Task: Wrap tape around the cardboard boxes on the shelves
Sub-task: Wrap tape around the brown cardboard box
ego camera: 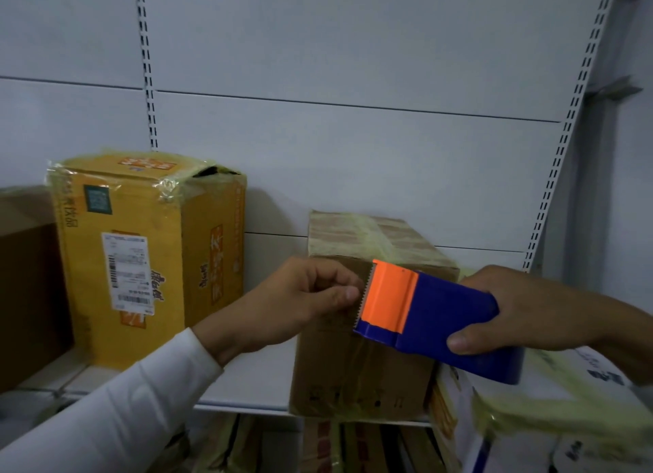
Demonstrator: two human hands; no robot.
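The right hand (530, 313) wraps its grip around the blue body of the tape dispenser (431, 317), thumb underneath and fingers over the back, so the orange toothed end faces left toward the other hand. That hold keeps the cutter at the front face of the brown box (364, 363), which sits on the shelf (247, 391) between a yellow box (141, 257) to the left and a white box (551, 402) at the lower right. The left hand (300, 303) has its fingers pinched together right at the serrated edge, most likely on the free end of the tape; the tape itself is too clear to make out there, so I cannot tell for sure. Pinching there would let the end be drawn out and pressed onto the cardboard. The brown box already carries pale yellowish tape across its top, as do its neighbours. It stands near the shelf's front edge, within easy reach of both hands. More boxes lie below.
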